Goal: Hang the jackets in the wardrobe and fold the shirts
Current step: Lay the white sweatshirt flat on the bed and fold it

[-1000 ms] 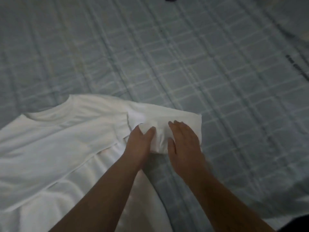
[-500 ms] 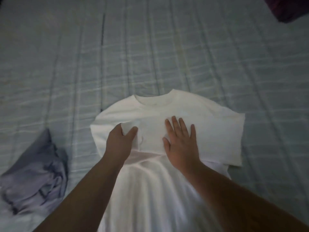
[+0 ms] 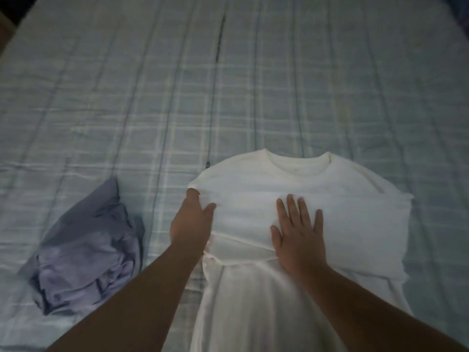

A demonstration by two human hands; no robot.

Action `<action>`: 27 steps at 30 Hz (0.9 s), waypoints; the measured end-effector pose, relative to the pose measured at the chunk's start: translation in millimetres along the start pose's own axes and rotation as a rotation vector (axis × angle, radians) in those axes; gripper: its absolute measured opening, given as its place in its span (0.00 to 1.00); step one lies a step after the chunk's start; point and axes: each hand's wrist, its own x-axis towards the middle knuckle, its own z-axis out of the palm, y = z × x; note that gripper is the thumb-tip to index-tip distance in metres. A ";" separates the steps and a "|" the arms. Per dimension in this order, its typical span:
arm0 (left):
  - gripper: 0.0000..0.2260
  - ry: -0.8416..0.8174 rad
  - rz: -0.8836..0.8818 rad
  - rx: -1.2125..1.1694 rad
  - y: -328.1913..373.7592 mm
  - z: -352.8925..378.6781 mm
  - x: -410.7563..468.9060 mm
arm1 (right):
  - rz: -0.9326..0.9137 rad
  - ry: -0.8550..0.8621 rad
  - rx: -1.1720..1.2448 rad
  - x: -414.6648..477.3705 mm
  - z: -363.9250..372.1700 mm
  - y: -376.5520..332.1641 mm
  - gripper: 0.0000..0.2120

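A white T-shirt point(image 3: 330, 189) lies on the bed with its collar away from me and its hem toward me. One sleeve is folded across the chest. My left hand point(image 3: 190, 222) holds the shirt's left edge, thumb on top of the fabric and fingers at the folded edge. My right hand point(image 3: 299, 232) lies flat on the folded part with its fingers spread. A crumpled lilac-grey garment point(image 3: 86, 252) sits on the bed to the left, apart from both hands.
The bed is covered by a pale blue-grey checked sheet point(image 3: 228, 85) that fills the view. A thin dark line point(image 3: 219, 44) runs down the sheet above the shirt. A dark object shows at the top right corner point(image 3: 460, 11).
The view has shifted, so the shirt now lies squarely before me. My left hand slid out to the shirt's left edge. My right hand stays flat on the fold.
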 end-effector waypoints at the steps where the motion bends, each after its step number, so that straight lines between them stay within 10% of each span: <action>1: 0.15 0.002 -0.013 0.006 -5.2 4.1 2.3 | 0.006 0.009 -0.003 1.5 2.3 -1.2 0.31; 17: 0.28 -0.065 0.493 0.176 -47.3 -8.0 -100.3 | 0.141 -0.079 0.135 -93.9 -12.3 -11.7 0.30; 27: 0.36 -0.250 0.199 -0.100 -143.6 13.2 -284.2 | 0.432 -0.153 0.109 -313.9 6.9 90.0 0.33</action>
